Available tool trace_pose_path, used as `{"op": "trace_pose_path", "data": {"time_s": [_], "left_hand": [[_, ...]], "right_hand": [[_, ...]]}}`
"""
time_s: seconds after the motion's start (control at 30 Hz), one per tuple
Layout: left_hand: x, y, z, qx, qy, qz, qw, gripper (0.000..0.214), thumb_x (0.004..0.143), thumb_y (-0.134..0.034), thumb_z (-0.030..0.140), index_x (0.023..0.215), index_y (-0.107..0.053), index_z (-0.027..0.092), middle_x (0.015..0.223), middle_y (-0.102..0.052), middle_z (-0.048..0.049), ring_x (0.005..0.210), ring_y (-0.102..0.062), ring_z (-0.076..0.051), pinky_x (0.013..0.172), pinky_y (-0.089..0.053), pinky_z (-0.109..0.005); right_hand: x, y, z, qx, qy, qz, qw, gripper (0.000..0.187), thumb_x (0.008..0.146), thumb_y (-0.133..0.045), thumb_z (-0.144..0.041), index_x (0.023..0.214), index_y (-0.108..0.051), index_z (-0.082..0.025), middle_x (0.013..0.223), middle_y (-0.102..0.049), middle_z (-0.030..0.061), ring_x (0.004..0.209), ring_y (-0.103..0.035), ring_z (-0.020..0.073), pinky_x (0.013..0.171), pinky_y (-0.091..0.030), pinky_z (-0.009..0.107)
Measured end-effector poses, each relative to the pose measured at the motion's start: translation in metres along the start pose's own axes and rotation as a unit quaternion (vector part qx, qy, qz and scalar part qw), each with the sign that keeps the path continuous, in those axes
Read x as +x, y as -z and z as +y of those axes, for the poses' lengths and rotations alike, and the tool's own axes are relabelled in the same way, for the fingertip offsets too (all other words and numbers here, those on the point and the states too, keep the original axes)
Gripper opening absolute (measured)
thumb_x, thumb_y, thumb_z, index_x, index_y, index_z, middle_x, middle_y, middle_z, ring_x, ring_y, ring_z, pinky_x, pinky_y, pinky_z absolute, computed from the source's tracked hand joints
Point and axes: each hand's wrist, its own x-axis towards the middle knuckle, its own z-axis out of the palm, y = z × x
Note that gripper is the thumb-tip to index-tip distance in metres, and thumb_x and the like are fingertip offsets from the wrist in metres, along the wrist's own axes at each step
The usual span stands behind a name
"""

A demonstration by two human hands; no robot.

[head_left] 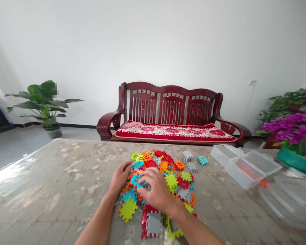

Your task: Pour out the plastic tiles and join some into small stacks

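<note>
Interlocking toy building tiles [151, 164] with notched edges lie in a mixed pile of red, orange, blue, lime green and grey. At the pile's left edge is my left hand [120, 177], its fingers extended beside the tiles and partly tucked from sight. My right hand [155, 189] hovers over the middle of the heap with fingers spread, close to a blue tile [135, 180]; whether it touches that tile is hard to tell. Nearer to me are a lime green tile [128, 210] and a grey tile [154, 224].
Grey tiles [187, 156] and a stack of blue tiles [202, 160] sit apart, behind right. Clear plastic boxes [244, 173] and a transparent lid [290, 200] occupy the table's right side, near a flower pot [297, 160]. A wooden bench [172, 105] stands beyond the patterned tablecloth [73, 183].
</note>
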Motion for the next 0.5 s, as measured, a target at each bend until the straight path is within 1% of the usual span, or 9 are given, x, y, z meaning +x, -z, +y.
{"op": "trace_pose_path", "data": {"time_s": [0.07, 0.13, 0.17, 0.23, 0.33, 0.4, 0.43, 0.5], "left_hand": [[0.0, 0.001, 0.0, 0.009, -0.007, -0.006, 1.0, 0.039, 0.081, -0.047, 0.037, 0.107, -0.07, 0.021, 0.107, -0.075, -0.0016, 0.101, -0.068, -0.023, 0.094, -0.052, -0.034], [0.0, 0.001, -0.002, 0.019, -0.01, -0.012, 1.0, 0.04, 0.081, -0.046, 0.038, 0.109, -0.07, 0.021, 0.107, -0.075, -0.0015, 0.1, -0.068, -0.023, 0.093, -0.052, -0.034], [0.0, 0.001, -0.003, 0.026, -0.009, -0.013, 1.0, 0.04, 0.081, -0.046, 0.038, 0.109, -0.07, 0.021, 0.107, -0.075, -0.0017, 0.1, -0.068, -0.023, 0.093, -0.052, -0.034], [0.0, 0.001, -0.006, 0.041, -0.007, -0.012, 0.999, 0.041, 0.081, -0.046, 0.038, 0.111, -0.069, 0.022, 0.11, -0.074, -0.0023, 0.103, -0.067, -0.024, 0.095, -0.051, -0.036], [0.001, 0.001, -0.009, 0.062, -0.005, -0.013, 0.998, 0.043, 0.08, -0.046, 0.039, 0.113, -0.068, 0.021, 0.115, -0.073, -0.0034, 0.107, -0.066, -0.024, 0.099, -0.048, -0.036], [0.002, 0.0, -0.01, 0.074, 0.0, -0.015, 0.997, 0.044, 0.08, -0.045, 0.04, 0.113, -0.068, 0.021, 0.115, -0.073, -0.0038, 0.106, -0.066, -0.024, 0.099, -0.048, -0.036], [0.003, 0.0, -0.011, 0.079, 0.003, -0.015, 0.997, 0.044, 0.08, -0.045, 0.041, 0.112, -0.069, 0.021, 0.114, -0.073, -0.0037, 0.106, -0.066, -0.024, 0.099, -0.048, -0.036], [0.004, 0.0, -0.012, 0.086, 0.007, -0.017, 0.996, 0.044, 0.08, -0.045, 0.041, 0.112, -0.069, 0.022, 0.114, -0.073, -0.0032, 0.105, -0.066, -0.024, 0.1, -0.047, -0.035]], "right_hand": [[-0.005, 0.018, 0.007, 0.054, -0.028, 0.039, 0.997, 0.01, 0.079, -0.068, -0.026, 0.088, -0.07, -0.026, 0.108, -0.071, 0.0011, 0.107, -0.059, 0.0192, 0.097, -0.044, 0.036], [-0.015, 0.039, 0.028, 0.062, -0.06, 0.077, 0.993, 0.012, 0.082, -0.064, -0.028, 0.092, -0.069, -0.025, 0.115, -0.069, 0.0044, 0.109, -0.06, 0.0198, 0.099, -0.044, 0.037], [-0.022, 0.051, 0.044, 0.045, -0.082, 0.105, 0.99, 0.013, 0.082, -0.062, -0.029, 0.093, -0.069, -0.025, 0.116, -0.068, 0.0058, 0.11, -0.06, 0.0205, 0.1, -0.044, 0.039], [-0.04, 0.075, 0.084, -0.015, -0.14, 0.157, 0.977, 0.015, 0.082, -0.06, -0.031, 0.091, -0.069, -0.024, 0.115, -0.068, 0.0085, 0.109, -0.06, 0.0223, 0.1, -0.044, 0.04], [-0.073, 0.111, 0.148, -0.111, -0.227, 0.224, 0.941, 0.022, 0.078, -0.057, -0.037, 0.086, -0.069, -0.021, 0.108, -0.068, 0.0125, 0.104, -0.062, 0.0255, 0.096, -0.046, 0.043], [-0.093, 0.132, 0.181, -0.178, -0.257, 0.248, 0.917, 0.025, 0.076, -0.055, -0.039, 0.083, -0.069, -0.019, 0.102, -0.069, 0.0135, 0.101, -0.062, 0.0267, 0.095, -0.045, 0.043], [-0.101, 0.14, 0.194, -0.207, -0.269, 0.252, 0.906, 0.027, 0.075, -0.055, -0.04, 0.083, -0.069, -0.018, 0.101, -0.069, 0.0135, 0.1, -0.062, 0.0267, 0.095, -0.045, 0.042], [-0.112, 0.15, 0.209, -0.258, -0.283, 0.246, 0.89, 0.027, 0.076, -0.054, -0.038, 0.084, -0.069, -0.018, 0.101, -0.068, 0.0124, 0.101, -0.061, 0.0256, 0.095, -0.045, 0.04]]}}
